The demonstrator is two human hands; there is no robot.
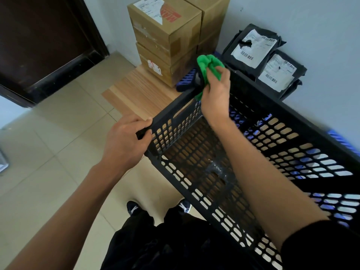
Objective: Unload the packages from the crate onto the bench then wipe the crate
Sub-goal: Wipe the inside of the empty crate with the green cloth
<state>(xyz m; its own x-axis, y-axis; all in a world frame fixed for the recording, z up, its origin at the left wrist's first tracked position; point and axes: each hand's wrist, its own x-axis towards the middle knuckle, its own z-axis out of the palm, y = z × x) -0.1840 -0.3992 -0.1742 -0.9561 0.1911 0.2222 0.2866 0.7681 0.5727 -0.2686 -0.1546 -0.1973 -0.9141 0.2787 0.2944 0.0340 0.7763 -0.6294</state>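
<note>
the black crate [243, 152] stands tilted on the wooden bench [136, 90], no packages inside. the left hand [126, 139] grasps its corner at 9 o'clock. the right hand [216, 94] clenches a green cloth [209, 65] on the far rim at 12 o'clock. cardboard boxes [165, 39] and black mailer bags [259, 53] stand behind.

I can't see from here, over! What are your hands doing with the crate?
Left hand grips crate corner. Right hand rubs green cloth on far rim. Crate unloaded, packages on bench. Nothing blocking.
</note>
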